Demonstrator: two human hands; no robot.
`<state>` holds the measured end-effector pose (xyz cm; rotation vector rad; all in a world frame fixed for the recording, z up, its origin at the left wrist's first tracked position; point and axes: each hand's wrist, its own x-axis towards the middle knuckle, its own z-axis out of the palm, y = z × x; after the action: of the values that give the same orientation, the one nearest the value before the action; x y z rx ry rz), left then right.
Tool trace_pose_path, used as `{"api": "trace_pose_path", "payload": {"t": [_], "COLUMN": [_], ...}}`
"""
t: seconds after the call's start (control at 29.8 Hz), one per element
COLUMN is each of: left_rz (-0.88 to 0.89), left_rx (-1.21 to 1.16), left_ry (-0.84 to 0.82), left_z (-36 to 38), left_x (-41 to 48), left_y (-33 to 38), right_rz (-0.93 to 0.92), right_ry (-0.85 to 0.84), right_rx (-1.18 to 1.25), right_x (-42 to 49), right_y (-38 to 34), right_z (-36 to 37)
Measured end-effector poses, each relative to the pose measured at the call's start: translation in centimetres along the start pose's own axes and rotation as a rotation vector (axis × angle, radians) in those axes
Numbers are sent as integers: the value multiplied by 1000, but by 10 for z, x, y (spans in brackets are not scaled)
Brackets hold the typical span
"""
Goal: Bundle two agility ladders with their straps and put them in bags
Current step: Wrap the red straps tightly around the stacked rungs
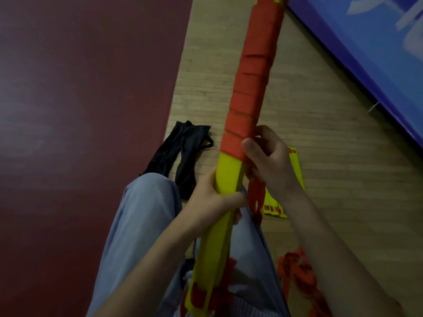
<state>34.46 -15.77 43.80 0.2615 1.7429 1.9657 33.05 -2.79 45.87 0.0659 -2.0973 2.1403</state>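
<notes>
Orange strap point(250, 88) winds up the yellow ladder bundle point(229, 177), its top cut off. My left hand point(211, 196) curls round the bundle above my lap. My right hand point(269, 161) pinches the lowest wrap, half hiding a second ladder point(297, 170) on the floor point(332, 138).

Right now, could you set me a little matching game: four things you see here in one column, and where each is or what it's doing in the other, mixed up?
1. left hand
2. right hand
3. black bags
4. second ladder

A. yellow, on the wooden floor, partly hidden by the right hand
B. grips the yellow part of the bundle
C. dark, on the floor left of the bundle
D. pinches the orange strap

Pairs: 1-B, 2-D, 3-C, 4-A
</notes>
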Motion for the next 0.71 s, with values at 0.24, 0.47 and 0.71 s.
{"api": "trace_pose_path", "payload": {"t": [0.24, 0.47, 0.71], "left_rz": [-97, -219, -176], "left_rx": [-586, -304, -64], "left_ry": [-585, -435, -17], "left_z": [-10, -24, -2], "left_x": [9, 10, 6], "left_y": [-3, -7, -1], "right_rz": [157, 229, 105], "right_ry": [-333, 73, 4], "right_rx": [270, 21, -202], "right_x": [-5, 2, 4], "right_y": [1, 5, -2], "right_z": [-3, 3, -1]}}
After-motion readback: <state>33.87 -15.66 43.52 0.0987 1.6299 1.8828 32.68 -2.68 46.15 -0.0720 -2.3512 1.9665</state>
